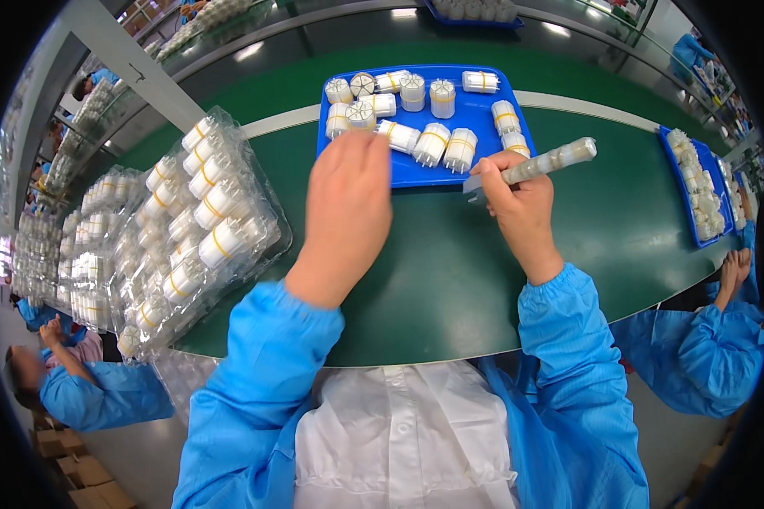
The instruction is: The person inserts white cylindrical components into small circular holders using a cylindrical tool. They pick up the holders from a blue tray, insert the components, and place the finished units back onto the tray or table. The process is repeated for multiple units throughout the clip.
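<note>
Just beyond the right hand, which clamps a clear tube of white parts, lies the blue tray of banded white bundles. The left hand hovers at the tray's near edge, its fingers curled downward; whether they hold anything I cannot tell

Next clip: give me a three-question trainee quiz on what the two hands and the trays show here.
1. True or false: the right hand holds a clear tube filled with small white parts.
2. The left hand reaches toward which thing? A) the blue tray B) the clear blister packs C) a cardboard box
3. What colour bands wrap the white bundles on the tray?

Key: 1 true; 2 A; 3 yellow.
</note>
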